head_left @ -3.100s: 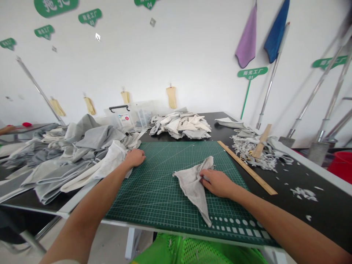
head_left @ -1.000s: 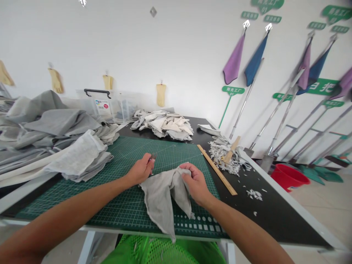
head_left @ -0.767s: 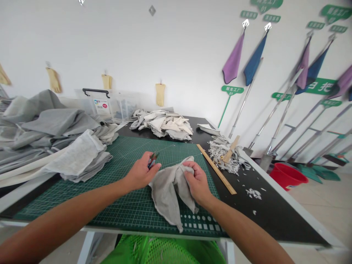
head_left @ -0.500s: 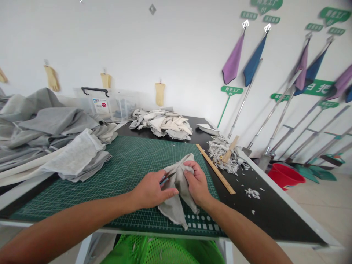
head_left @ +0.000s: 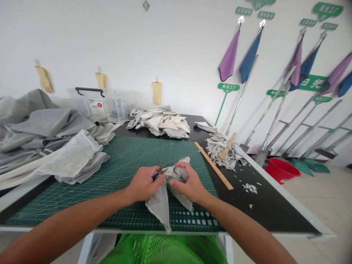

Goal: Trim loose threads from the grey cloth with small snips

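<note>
From the head camera, two bare arms reach over a green cutting mat with white grid lines [head_left: 123,157], and the hands meet near its front edge. The left hand [head_left: 143,184] is closed tight around a small cutting tool with a thin metal blade [head_left: 164,169] — it is too small to tell if it is snips or a little knife. The right hand [head_left: 188,187] is half closed, and it pinches a soft grey cloth [head_left: 159,207]. The cloth sits on the mat, bunched up between the hands, with one long pointy end hanging down.

Pinching the cloth tight right beside the blade seems a good way to work. The cloth can't slip, and small, slow moves should keep the right fingers away from the sharp edge.

A few seconds ago, the left hand lay flat on the mat with no tool showing, and the cloth lay flat under the right hand. Now the cloth is lifted into a bunch, and the hands almost touch.

A long wooden ruler [head_left: 213,165] lies just beside the mat on the black table [head_left: 264,209], next to a heap of white cloth scraps [head_left: 220,154]. A big pile of grey fabric [head_left: 46,124] sits to the left.
</note>
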A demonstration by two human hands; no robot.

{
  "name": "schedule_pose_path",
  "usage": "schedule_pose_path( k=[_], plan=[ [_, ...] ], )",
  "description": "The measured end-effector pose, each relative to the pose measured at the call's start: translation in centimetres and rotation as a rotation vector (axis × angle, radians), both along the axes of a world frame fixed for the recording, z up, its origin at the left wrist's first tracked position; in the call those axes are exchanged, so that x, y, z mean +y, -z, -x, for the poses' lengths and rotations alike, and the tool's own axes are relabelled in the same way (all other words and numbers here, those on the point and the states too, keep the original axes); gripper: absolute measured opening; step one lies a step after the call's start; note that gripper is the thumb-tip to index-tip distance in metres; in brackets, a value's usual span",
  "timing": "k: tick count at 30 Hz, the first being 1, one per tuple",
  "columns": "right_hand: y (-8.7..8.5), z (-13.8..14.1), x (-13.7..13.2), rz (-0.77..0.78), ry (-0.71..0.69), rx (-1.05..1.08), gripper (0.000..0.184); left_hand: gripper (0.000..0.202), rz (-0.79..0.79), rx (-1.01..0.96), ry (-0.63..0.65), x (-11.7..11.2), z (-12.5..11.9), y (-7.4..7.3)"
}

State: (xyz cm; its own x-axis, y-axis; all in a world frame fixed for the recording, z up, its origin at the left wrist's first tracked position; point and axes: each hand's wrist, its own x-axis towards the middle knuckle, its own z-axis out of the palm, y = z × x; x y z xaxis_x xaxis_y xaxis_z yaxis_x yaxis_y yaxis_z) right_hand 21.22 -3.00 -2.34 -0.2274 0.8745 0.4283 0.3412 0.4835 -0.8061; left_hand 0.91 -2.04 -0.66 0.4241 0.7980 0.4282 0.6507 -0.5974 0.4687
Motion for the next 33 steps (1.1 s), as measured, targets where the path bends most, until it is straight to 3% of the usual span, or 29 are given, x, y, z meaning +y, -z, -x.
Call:
schedule_pose_path(
  k=[4,9,15,19,33],
  plan=[
    [0.0,0.3,0.2,-0.029,0.007,-0.251,0.049,0.026,-0.045,0.03,-0.018,0.2,0.1,0.3],
    [0.3,-0.2,0.7,0.018,0.019,-0.349,0.022,0.028,-0.069,0.059,-0.051,0.6,0.5,0.2],
    [0.2,-0.6,0.8,-0.021,0.052,-0.235,0.006,0.032,-0.024,0.097,-0.037,1.3,1.0,-0.2],
    [0.4,-0.4,0.8,0.099,0.059,-0.113,0.01,0.032,-0.023,0.128,-0.013,1.2,0.9,-0.1],
    [0.2,0.0,0.7,0.23,0.091,0.103,0.011,0.031,-0.049,0.193,0.014,0.6,0.4,0.1]
  ],
)
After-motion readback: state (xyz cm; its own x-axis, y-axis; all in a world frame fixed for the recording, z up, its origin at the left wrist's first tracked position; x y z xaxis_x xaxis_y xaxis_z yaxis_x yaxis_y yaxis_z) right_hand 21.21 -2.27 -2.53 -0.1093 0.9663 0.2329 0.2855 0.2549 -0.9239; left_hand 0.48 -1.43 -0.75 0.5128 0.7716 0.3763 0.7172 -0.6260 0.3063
